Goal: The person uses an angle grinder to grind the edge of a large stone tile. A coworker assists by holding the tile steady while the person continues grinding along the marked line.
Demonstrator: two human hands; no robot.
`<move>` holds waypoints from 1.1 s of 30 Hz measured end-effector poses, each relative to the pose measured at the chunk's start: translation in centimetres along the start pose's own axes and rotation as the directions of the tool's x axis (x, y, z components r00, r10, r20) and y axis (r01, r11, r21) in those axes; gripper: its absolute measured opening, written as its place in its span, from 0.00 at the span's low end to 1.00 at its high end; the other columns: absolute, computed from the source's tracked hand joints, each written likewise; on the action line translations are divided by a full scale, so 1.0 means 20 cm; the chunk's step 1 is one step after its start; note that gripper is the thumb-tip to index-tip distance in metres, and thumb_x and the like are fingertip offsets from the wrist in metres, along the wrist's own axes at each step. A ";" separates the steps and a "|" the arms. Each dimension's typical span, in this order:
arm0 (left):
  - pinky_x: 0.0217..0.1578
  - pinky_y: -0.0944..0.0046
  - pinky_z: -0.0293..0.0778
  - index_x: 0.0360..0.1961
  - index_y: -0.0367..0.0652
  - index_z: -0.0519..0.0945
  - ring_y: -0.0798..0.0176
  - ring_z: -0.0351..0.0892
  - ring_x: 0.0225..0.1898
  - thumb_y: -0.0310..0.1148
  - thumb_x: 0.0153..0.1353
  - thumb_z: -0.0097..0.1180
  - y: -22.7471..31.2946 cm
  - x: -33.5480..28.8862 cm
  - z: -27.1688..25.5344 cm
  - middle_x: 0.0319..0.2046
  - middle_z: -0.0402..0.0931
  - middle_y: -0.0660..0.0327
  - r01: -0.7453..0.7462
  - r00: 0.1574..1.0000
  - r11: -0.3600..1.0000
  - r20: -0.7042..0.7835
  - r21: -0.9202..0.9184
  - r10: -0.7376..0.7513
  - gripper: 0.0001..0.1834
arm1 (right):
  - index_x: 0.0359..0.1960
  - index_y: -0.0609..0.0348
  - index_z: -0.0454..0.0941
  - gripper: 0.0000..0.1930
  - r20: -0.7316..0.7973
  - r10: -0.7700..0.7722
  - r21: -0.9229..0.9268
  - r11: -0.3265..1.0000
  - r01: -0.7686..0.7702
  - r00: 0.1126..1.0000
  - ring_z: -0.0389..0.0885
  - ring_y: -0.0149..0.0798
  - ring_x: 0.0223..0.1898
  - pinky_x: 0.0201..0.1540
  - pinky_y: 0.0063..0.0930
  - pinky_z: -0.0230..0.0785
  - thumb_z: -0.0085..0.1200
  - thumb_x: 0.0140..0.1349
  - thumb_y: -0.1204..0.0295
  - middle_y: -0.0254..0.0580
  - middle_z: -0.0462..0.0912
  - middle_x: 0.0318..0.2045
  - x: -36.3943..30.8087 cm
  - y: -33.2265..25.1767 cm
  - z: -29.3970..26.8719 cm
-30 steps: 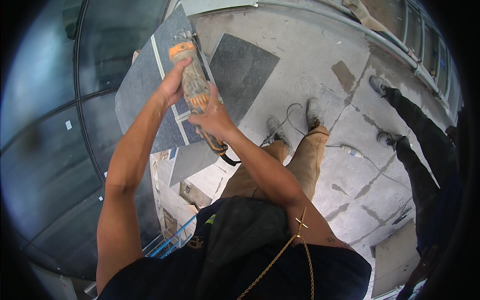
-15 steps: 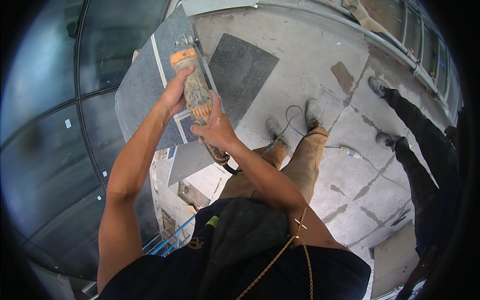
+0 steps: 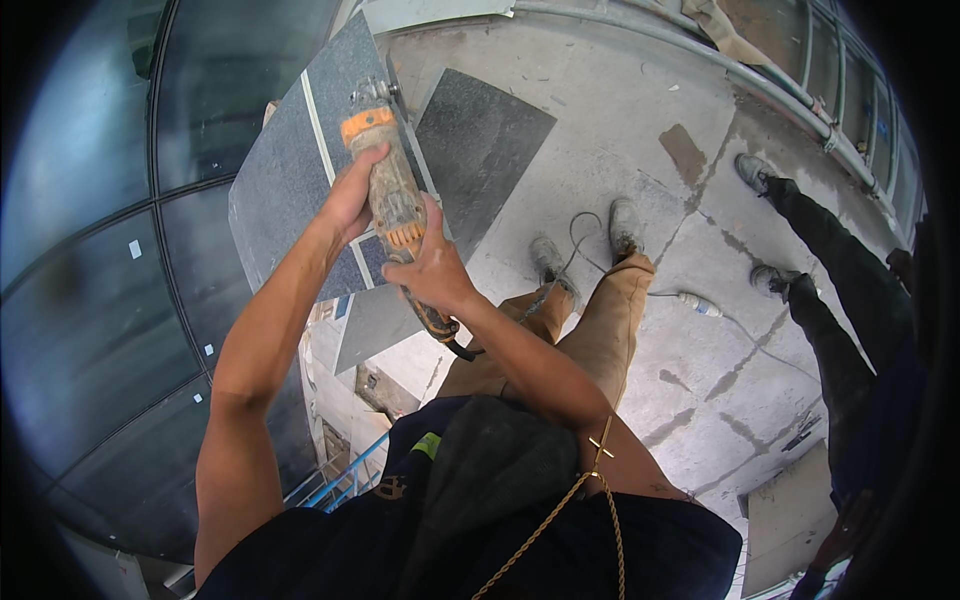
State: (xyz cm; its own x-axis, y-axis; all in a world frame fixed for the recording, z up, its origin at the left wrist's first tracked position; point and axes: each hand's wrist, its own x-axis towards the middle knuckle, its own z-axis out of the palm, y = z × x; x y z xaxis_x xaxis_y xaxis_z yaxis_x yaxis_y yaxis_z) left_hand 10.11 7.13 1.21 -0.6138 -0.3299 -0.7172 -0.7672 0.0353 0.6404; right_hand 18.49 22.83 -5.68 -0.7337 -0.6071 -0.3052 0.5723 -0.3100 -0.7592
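The angle grinder (image 3: 388, 190) has its grip hidden under both hands.

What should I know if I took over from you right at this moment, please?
Left hand: gripping the front of the grinder, just behind its orange collar.
Right hand: gripping the grinder's rear handle; the cable trails from it across the floor.
Grinder head sits on the grey slab, beside a pale line running along the slab.
A second dark slab lies flat on the floor beyond.
Another person's legs stand to the right.
Done: whether the cut has started cannot be told.
Left: cutting along the line, most likely.
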 end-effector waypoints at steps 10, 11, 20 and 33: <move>0.62 0.48 0.76 0.69 0.31 0.67 0.48 0.81 0.56 0.63 0.67 0.57 0.03 0.07 -0.06 0.54 0.79 0.43 0.008 1.000 0.997 0.000 0.070 -0.008 0.46 | 0.78 0.59 0.32 0.58 0.026 0.004 0.052 0.999 -0.005 1.000 0.89 0.47 0.31 0.29 0.37 0.84 0.65 0.54 0.75 0.64 0.81 0.50 0.06 -0.06 0.00; 0.63 0.47 0.75 0.69 0.31 0.66 0.48 0.81 0.57 0.63 0.67 0.57 0.04 0.08 -0.06 0.54 0.79 0.42 0.007 1.000 0.997 -0.001 0.072 -0.007 0.47 | 0.78 0.60 0.32 0.58 0.021 0.002 0.039 0.999 -0.003 1.000 0.89 0.47 0.31 0.29 0.37 0.84 0.65 0.54 0.75 0.64 0.81 0.49 0.07 -0.06 0.00; 0.64 0.46 0.74 0.70 0.32 0.67 0.47 0.81 0.58 0.64 0.68 0.56 0.11 0.16 -0.08 0.56 0.78 0.42 0.013 1.000 0.994 0.000 0.105 -0.013 0.47 | 0.79 0.61 0.33 0.57 0.024 0.017 0.056 0.998 -0.018 1.000 0.88 0.44 0.30 0.28 0.35 0.83 0.64 0.54 0.76 0.61 0.82 0.47 0.17 -0.11 0.00; 0.64 0.46 0.74 0.68 0.33 0.69 0.48 0.81 0.57 0.62 0.71 0.53 0.10 0.14 -0.07 0.55 0.79 0.44 0.043 0.999 0.997 0.010 0.057 -0.044 0.42 | 0.78 0.58 0.34 0.56 0.038 0.087 0.055 0.994 -0.089 0.995 0.88 0.45 0.30 0.28 0.35 0.83 0.65 0.55 0.76 0.61 0.82 0.48 0.13 -0.19 -0.02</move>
State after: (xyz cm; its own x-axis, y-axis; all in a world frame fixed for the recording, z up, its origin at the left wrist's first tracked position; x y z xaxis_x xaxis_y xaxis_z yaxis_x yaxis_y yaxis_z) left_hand 7.02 5.02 0.85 -0.5816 -0.3213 -0.7473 -0.8023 0.0750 0.5922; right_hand 14.30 22.82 -3.84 -0.6663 -0.6594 -0.3482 0.6548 -0.2939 -0.6964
